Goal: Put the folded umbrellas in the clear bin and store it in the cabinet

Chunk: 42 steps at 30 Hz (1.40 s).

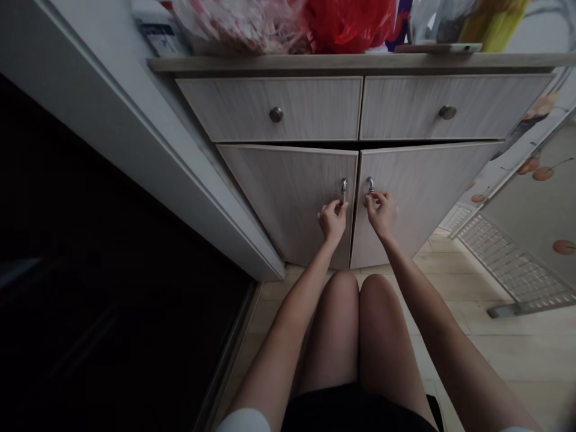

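Your left hand (333, 221) is closed in a pinch on the metal pull of the left cabinet door (344, 189), fingertips at its lower end, and your right hand (381, 215) pinches the matching pull of the right cabinet door (369, 186). The two pulls sit just beside each other where the pale wood-grain doors (418, 207) meet, and the doors look shut or very nearly so, with a dark line along their top edge. At twelve o'clock from your hands, two drawers sit above the doors, each with a round metal knob; the left drawer (270, 108) and right drawer (454, 108) are both closed. Higher at twelve o'clock, a red plastic bag (346, 27) and a pink-patterned bag (238, 24) rest on the cabinet top (351, 62). A white door frame (180, 162) runs past at ten o'clock, a cherry-print panel (540, 174) stands at three o'clock, and the wood-look floor (450, 270) spreads out at four o'clock.
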Each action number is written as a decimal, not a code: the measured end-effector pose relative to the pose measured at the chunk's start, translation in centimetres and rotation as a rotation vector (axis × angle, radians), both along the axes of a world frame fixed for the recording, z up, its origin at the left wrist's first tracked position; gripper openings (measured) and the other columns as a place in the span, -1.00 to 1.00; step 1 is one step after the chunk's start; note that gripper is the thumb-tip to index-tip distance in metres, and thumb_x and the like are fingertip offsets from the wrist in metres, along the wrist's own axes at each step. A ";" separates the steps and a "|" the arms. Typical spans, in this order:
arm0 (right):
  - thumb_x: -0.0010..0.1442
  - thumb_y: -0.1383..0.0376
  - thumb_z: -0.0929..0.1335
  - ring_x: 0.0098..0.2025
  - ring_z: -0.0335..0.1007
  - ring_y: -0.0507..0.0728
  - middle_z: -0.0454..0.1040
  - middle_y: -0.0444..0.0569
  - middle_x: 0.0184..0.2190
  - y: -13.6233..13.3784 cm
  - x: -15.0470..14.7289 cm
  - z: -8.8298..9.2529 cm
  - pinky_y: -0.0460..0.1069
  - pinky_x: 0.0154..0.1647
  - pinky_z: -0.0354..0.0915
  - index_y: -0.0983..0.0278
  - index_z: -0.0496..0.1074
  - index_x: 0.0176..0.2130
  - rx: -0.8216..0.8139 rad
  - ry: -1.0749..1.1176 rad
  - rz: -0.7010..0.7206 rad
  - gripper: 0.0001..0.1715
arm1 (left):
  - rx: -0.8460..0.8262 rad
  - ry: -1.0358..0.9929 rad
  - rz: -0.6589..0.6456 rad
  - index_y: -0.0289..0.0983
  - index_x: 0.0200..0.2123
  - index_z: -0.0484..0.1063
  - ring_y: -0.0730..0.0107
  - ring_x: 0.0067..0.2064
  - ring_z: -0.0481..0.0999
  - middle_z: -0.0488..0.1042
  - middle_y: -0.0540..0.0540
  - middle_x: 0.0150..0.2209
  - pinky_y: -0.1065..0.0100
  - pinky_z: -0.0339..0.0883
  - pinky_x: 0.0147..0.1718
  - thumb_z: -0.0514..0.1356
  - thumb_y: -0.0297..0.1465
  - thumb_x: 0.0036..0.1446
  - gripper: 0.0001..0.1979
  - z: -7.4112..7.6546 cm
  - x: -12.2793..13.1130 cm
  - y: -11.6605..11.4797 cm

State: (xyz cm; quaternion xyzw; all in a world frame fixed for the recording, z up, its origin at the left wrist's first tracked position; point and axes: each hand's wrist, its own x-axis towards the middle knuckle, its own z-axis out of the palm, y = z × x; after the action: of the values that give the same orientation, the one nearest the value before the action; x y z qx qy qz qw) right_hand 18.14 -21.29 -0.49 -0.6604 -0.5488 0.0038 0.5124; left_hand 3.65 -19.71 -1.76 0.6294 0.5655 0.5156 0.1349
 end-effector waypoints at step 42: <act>0.15 -0.10 0.37 -0.38 0.39 0.12 0.47 -0.05 -0.44 4.9 0.5 0.3 -0.01 -0.30 0.27 0.30 0.41 0.08 0.110 0.399 0.262 -0.31 | -0.129 -0.084 -0.080 -0.24 0.00 0.55 0.19 -0.08 0.55 0.61 -0.22 -0.14 0.22 0.30 -0.04 0.27 -0.30 0.22 -0.70 2.4 0.1 4.0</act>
State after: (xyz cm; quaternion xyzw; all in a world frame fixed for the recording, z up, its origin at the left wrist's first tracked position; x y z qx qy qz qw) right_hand 18.63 -16.36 -0.21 -0.5406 -0.5171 0.1708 0.6412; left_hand 3.71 -15.69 0.61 0.6192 0.5657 0.4985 0.2192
